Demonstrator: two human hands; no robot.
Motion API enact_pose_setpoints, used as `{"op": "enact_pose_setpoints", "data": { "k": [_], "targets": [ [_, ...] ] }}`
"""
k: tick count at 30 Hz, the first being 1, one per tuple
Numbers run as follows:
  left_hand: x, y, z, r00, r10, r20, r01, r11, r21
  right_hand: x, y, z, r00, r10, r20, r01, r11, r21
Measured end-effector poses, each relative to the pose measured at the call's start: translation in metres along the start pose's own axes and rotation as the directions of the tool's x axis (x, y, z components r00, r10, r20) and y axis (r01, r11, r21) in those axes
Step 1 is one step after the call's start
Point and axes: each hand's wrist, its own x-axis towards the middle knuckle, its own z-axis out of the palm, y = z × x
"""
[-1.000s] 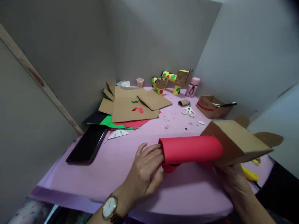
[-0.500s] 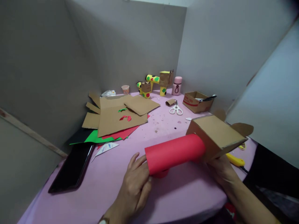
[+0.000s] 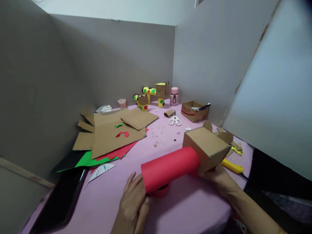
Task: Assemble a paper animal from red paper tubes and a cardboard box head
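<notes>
Left hand (image 3: 133, 203) pinched on near end of red paper tube (image 3: 169, 167); right hand (image 3: 219, 180) clasped under cardboard box head (image 3: 207, 148) at tube's far end. Assembly held just above pink table (image 3: 190, 208), yellow cutter (image 3: 231, 166) beside right hand.

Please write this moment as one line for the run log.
left hand: grips red paper roll end | right hand: supports cardboard box | surface: pink table
</notes>
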Motion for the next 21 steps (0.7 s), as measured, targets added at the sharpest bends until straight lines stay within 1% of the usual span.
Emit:
{"op": "enact_pose_setpoints", "data": {
  "k": [4,8,15,18,21],
  "targets": [
    [0.003,0.003,0.000,0.999,-0.032,-0.020,0.032,0.999,-0.011,-0.006,-0.002,-0.005,1.000,0.014,0.008,-0.014,1.000,0.001],
    [0.004,0.005,0.001,0.998,-0.031,-0.055,0.032,0.999,0.012,-0.009,-0.005,-0.014,1.000,0.002,-0.013,-0.002,1.000,-0.029],
    [0.006,0.001,-0.002,0.997,0.056,-0.044,-0.051,0.994,0.100,-0.006,-0.009,-0.020,1.000,0.008,0.003,-0.008,0.995,-0.098],
    [0.007,0.000,-0.002,0.997,0.048,-0.066,-0.040,0.993,0.111,-0.013,-0.016,-0.021,0.998,-0.056,-0.001,0.056,0.995,-0.089],
    [0.006,0.002,-0.001,0.997,0.033,-0.068,-0.026,0.995,0.093,-0.025,-0.026,-0.020,0.977,-0.205,-0.056,0.201,0.977,-0.074]
  ]
}}
